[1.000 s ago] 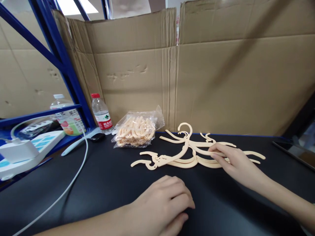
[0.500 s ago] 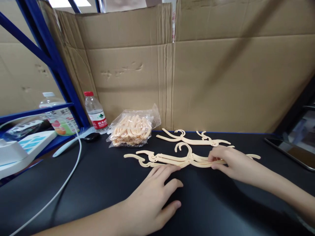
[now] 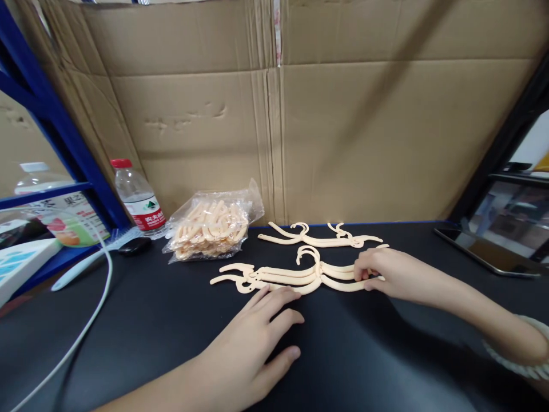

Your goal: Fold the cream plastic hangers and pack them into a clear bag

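A cream plastic folding clothes hanger lies on the black tabletop, stacked with others like it, their curled hooks pointing away from me. My right hand pinches the right-hand end of the near hanger between thumb and fingers. Spread out, my left hand rests its fingertips on the near edge of the stack, left of the hooks. The ends under my right fingers are hidden. Behind the stack are separate cream hanger pieces.
A clear bag of hanger parts stands at the back left, beside a red-capped bottle. A white cable crosses the left side. A tablet-like device lies at right. Cardboard walls the back.
The view has turned to the right. At the stack's left end, the near hanger's tip has swung lower, below the other tip. My right hand still pinches the stack's right side.
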`<state>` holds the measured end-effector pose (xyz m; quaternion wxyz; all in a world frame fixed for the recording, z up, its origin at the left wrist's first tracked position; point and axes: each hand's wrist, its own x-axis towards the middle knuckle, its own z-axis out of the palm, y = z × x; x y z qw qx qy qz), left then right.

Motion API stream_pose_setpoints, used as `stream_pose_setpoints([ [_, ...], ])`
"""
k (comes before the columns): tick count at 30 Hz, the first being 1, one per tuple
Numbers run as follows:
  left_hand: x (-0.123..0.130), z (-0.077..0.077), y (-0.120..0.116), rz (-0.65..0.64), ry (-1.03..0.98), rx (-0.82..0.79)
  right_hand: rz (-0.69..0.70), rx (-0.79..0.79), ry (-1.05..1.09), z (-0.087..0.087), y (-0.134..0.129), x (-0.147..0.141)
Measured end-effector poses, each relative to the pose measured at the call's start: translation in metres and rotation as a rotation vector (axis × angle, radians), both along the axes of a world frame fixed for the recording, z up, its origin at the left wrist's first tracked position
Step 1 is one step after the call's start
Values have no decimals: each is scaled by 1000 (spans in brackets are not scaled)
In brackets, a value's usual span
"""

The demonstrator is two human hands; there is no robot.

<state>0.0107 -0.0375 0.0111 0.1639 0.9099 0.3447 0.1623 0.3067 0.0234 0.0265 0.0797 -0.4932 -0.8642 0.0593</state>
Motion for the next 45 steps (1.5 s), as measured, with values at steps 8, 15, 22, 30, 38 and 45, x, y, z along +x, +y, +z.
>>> stream_pose_setpoints([
  [8, -1, 1, 2, 4, -3, -49, -81, 9, 17, 0, 8, 12],
  [15, -2, -2, 3, 3, -25, -66, -89, -23, -48, 1, 9, 17],
  [22, 0, -1, 1, 15, 36, -72, -129, 15, -89, -1, 11, 20],
  [30, -4, -1, 8, -38, -15, -91, -161, 47, -81, -4, 15, 21],
  [38, -5, -8, 12, 20, 28, 17, -112, 37, 53, -3, 23, 25],
  [45, -3, -5, 10, -25, -19, 66, -277, 321, 353, -3, 48, 53],
])
